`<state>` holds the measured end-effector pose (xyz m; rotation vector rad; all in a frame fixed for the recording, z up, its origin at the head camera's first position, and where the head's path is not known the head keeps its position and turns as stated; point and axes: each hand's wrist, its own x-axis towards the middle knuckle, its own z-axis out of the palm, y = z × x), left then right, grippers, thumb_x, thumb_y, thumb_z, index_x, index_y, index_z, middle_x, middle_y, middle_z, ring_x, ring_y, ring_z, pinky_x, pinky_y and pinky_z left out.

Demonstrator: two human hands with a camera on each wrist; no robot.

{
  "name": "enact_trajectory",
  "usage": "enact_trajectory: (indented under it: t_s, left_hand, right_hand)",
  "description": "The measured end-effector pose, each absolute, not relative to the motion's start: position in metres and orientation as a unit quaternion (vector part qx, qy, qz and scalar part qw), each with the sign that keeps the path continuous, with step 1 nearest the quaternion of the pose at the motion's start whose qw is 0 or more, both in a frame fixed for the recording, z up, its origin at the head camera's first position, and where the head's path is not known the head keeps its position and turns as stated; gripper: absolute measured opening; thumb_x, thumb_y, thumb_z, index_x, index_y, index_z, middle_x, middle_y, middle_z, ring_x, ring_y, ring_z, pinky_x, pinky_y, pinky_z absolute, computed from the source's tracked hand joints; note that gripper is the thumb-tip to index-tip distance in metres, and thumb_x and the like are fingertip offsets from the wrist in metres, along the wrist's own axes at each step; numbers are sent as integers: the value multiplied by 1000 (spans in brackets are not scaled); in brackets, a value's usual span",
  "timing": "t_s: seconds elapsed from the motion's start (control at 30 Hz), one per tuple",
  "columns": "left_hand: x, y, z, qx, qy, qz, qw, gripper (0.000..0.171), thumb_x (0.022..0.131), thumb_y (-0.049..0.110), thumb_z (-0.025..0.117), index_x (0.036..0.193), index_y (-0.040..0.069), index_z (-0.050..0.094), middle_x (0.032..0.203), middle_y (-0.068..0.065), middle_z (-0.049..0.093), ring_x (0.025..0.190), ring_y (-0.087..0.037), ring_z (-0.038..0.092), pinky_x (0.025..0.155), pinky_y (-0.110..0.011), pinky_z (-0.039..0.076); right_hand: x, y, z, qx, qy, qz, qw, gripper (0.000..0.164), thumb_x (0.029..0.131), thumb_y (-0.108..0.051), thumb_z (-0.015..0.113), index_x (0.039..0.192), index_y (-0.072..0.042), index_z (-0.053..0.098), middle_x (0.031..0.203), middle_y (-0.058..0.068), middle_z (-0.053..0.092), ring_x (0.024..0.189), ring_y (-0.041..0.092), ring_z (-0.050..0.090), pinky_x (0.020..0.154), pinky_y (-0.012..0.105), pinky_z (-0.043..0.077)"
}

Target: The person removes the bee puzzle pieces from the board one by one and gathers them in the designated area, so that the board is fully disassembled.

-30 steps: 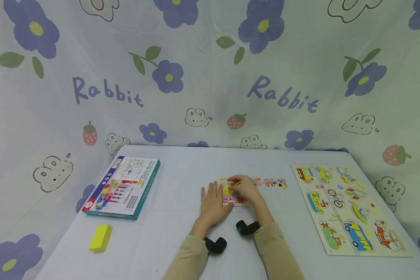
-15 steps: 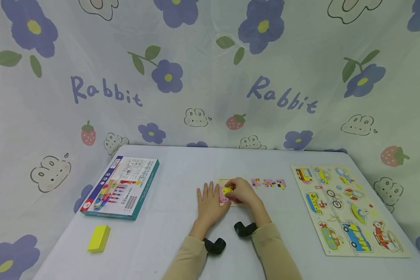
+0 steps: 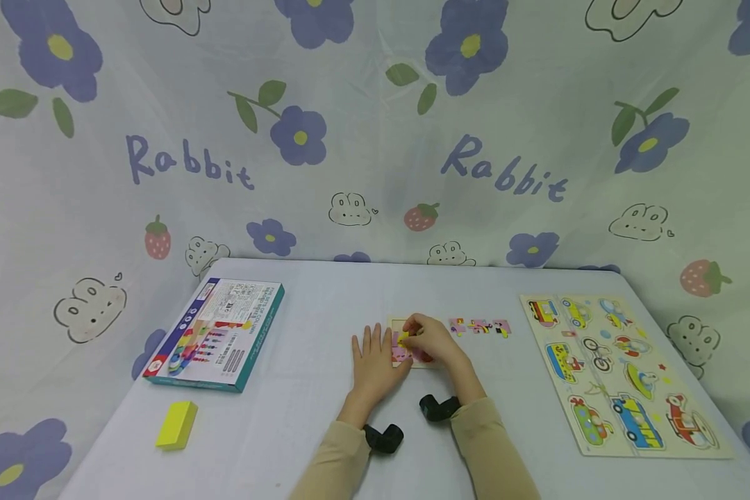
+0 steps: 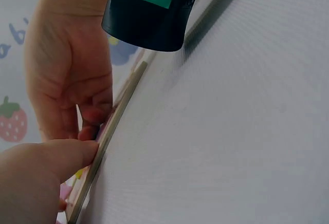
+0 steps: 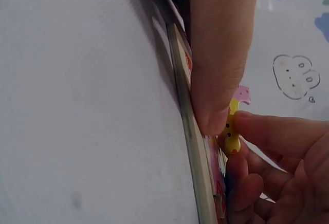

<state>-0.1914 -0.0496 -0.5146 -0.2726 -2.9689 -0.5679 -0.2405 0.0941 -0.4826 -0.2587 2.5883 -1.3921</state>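
Observation:
In the head view a small wooden jigsaw tray [image 3: 396,323] lies mid-table, with pink puzzle pieces [image 3: 401,355] set in it. My left hand [image 3: 375,371] rests with spread, straight fingers at the tray's left side. Its thumb [image 4: 74,157] lies on the tray's near edge in the left wrist view. Over the tray, my right hand [image 3: 437,342] pinches a yellow and pink puzzle piece [image 5: 233,136] between thumb and fingertips. The right wrist view has this piece tilted up at the tray surface; the fingers partly cover it.
A short row of pink puzzle pieces [image 3: 480,326] lies right of the tray. Farther right is a large vehicle puzzle board [image 3: 619,375]. At left are a flat box [image 3: 219,333] and a yellow block [image 3: 177,425]. A printed curtain [image 3: 375,139] hangs behind the table.
My right hand came down and toward me over the tray, then lifted slightly, with the yellow piece tilting up in its fingertips. My left hand shifted a little left, then stayed put.

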Motion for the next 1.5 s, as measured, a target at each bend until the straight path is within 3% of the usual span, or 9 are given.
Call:
enact_trajectory:
  t_s: [0.2, 0.33, 0.57, 1.07, 1.5]
  left_hand:
    - [-191, -49, -515, -88, -977, -187, 54, 74, 84, 52, 52, 138, 2, 40, 145, -21, 32, 137, -38, 19, 108, -58, 6]
    - [-191, -49, -515, -88, -978, -184, 51, 74, 85, 52, 52, 138, 2, 40, 145, -21, 32, 137, -38, 19, 108, -58, 5]
    - [-189, -49, -514, -89, -977, -185, 47, 75, 85, 51, 54, 139, 2, 39, 145, -21, 31, 137, -39, 18, 108, -58, 5]
    - [-189, -48, -513, -88, -977, -189, 37, 76, 85, 51, 53, 141, 2, 36, 147, -21, 27, 138, -38, 15, 108, -57, 3]
    - [-191, -49, -512, -90, -978, -186, 38, 76, 86, 51, 52, 141, 2, 35, 148, -20, 26, 139, -38, 14, 109, -57, 2]
  right_hand:
    - [-241, 97, -483, -81, 859, -495, 101, 11, 81, -6, 66, 90, -7, 59, 81, 3, 61, 74, 14, 54, 63, 25, 44]
    - [-242, 100, -482, -70, 850, -513, 99, 11, 83, -7, 65, 93, -5, 60, 83, 4, 61, 72, 14, 53, 59, 25, 43]
    - [-244, 120, -476, -34, 826, -555, 95, 16, 85, -6, 63, 99, 0, 59, 84, 8, 60, 69, 16, 53, 59, 26, 44]
    - [-242, 185, -474, 53, 795, -584, 157, 31, 85, -4, 63, 113, 8, 57, 89, 6, 63, 73, 10, 59, 68, 23, 52]
    - [-235, 198, -470, 95, 804, -559, 180, 30, 82, 1, 64, 110, 10, 59, 81, 6, 62, 64, 11, 58, 60, 21, 51]
